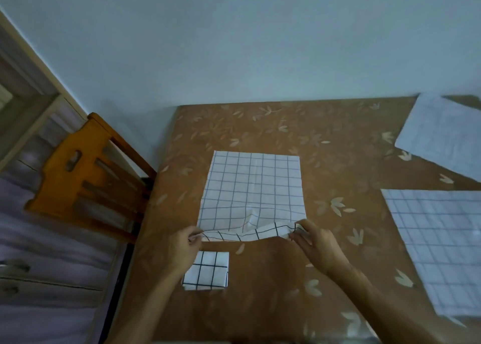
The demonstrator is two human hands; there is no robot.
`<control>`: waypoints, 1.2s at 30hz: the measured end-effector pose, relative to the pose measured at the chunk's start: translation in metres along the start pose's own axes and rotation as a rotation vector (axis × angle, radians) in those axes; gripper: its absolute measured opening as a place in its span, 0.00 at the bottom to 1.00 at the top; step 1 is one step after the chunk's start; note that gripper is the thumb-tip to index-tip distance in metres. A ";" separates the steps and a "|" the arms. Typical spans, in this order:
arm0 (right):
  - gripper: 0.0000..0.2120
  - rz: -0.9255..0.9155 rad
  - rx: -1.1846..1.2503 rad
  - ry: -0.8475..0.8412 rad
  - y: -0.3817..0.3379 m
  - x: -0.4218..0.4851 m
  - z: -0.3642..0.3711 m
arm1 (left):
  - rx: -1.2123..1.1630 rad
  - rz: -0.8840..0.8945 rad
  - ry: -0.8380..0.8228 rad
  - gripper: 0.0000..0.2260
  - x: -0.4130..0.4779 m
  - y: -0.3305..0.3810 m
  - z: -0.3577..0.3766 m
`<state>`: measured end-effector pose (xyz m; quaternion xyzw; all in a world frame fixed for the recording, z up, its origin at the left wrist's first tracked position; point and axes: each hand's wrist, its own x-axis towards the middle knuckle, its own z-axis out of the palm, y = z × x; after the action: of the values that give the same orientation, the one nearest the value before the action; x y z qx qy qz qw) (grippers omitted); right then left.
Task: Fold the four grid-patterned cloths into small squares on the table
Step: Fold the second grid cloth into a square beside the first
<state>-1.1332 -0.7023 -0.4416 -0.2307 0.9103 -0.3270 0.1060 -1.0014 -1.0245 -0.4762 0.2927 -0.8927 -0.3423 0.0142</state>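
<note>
A white cloth with a dark grid [251,187] lies spread flat in the middle of the brown table [273,278]. Its near edge is lifted and curled over. My left hand [186,242] pinches the near left corner, and my right hand [311,239] pinches the near right corner. A small folded grid square [208,270] sits just below my left hand, partly under my left forearm. Two more grid cloths lie spread at the right: one [440,242] near the right edge and one [442,135] at the far right corner.
A wooden chair [86,172] stands against the table's left side. Beyond the table's far edge is a pale blue wall [234,44]. A drawer unit [39,278] is at the lower left.
</note>
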 end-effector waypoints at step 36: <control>0.16 0.473 0.342 0.070 0.046 -0.142 -0.041 | -0.294 -0.038 -0.178 0.17 -0.129 0.008 0.031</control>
<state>-1.0402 -0.5790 -0.4340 0.0204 0.8735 -0.4499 0.1850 -0.9050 -0.9326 -0.4724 0.2729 -0.8251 -0.4938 -0.0286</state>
